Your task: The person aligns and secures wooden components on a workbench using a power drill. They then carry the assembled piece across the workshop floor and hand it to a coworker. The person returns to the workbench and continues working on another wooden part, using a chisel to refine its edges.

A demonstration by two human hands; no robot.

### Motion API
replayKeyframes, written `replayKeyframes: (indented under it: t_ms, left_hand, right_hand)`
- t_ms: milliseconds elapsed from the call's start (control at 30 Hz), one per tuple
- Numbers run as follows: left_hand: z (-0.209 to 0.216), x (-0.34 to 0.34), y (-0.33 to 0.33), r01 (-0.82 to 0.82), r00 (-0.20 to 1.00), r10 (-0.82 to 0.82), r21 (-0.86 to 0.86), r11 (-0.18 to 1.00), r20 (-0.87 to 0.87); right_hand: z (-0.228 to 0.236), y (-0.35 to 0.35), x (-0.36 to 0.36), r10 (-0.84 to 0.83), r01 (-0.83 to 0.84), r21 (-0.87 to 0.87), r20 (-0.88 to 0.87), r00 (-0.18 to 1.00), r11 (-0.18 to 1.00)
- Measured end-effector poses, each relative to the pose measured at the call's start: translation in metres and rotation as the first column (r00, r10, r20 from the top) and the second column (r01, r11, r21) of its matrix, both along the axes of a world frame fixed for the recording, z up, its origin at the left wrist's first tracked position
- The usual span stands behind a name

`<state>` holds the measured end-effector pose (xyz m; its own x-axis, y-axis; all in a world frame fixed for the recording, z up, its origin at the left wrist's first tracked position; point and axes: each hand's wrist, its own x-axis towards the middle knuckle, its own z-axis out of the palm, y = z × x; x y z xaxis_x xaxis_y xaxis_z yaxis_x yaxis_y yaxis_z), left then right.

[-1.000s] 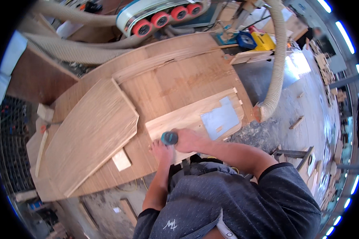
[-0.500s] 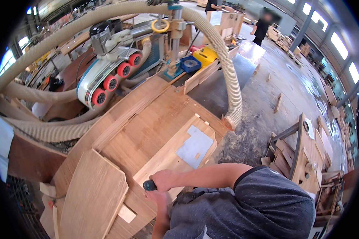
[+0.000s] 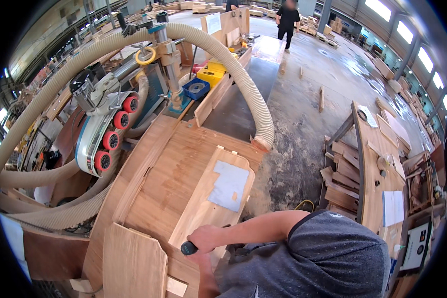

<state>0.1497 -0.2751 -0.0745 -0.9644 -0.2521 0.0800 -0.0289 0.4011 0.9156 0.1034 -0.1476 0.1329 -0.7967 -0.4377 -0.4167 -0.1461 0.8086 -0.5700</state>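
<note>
Has the right hand [image 3: 203, 237] closed around a dark tool [image 3: 188, 248], rounded end up, over the near end of a pale wooden panel [image 3: 196, 211]. Has the left hand [image 3: 199, 258] just below the right, partly hidden by it; cannot tell whether spread or curled. Shows a ragged-edged pale grey sheet [image 3: 228, 186] flat on the panel, beyond the hands. As for writing, shows a white mark [image 3: 336, 215] on the grey sleeve [image 3: 333, 241] right of the hands, too small to read. Shows white paper [image 3: 393, 208] on a workbench [image 3: 370, 174] farther right and a notice [image 3: 213, 23] on a wooden cabinet [image 3: 241, 22] far beyond, both unreadable from here.

Rests the panel on a broad brown wooden surface [image 3: 169, 171], streaked and scuffed. Shows an angled board [image 3: 134, 263] left of the hands. Beyond them, leftward, shows a white machine [image 3: 90, 136] with 4 red wheels [image 3: 112, 140] under a ribbed beige hose [image 3: 243, 79]. Straight beyond, shows a blue box [image 3: 196, 89] and a yellow case [image 3: 210, 77] near a metal table [image 3: 263, 74]. Rightward, shows a dusty floor [image 3: 293, 164] and, far off, a person [image 3: 287, 22] in dark clothes
</note>
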Motion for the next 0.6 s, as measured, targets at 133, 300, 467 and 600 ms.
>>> replayKeyframes:
  t_ms: [133,300,467,600]
  left_hand:
    - [0.007,-0.001,-0.009,0.167,0.985,-0.165,0.03,0.985,-0.056]
    - [-0.018,-0.013,-0.038,0.137,0.976,-0.189,-0.373,0.918,-0.106]
    - [-0.007,-0.016,-0.045,-0.153,0.9,-0.127,0.577,0.802,0.416]
    - [0.004,0.006,-0.011,-0.206,0.863,-0.31,0.839,0.504,0.398]
  right_hand:
    - [0.005,0.01,0.014,-0.092,0.094,-0.073,0.034,0.995,0.993]
    - [0.008,0.042,0.038,-0.288,0.293,-0.33,0.067,0.955,0.897]
    - [0.026,0.106,0.073,-0.431,0.416,-0.416,0.062,0.9,0.809]
    - [0.021,0.159,0.126,-0.595,0.55,-0.397,0.012,0.804,0.735]
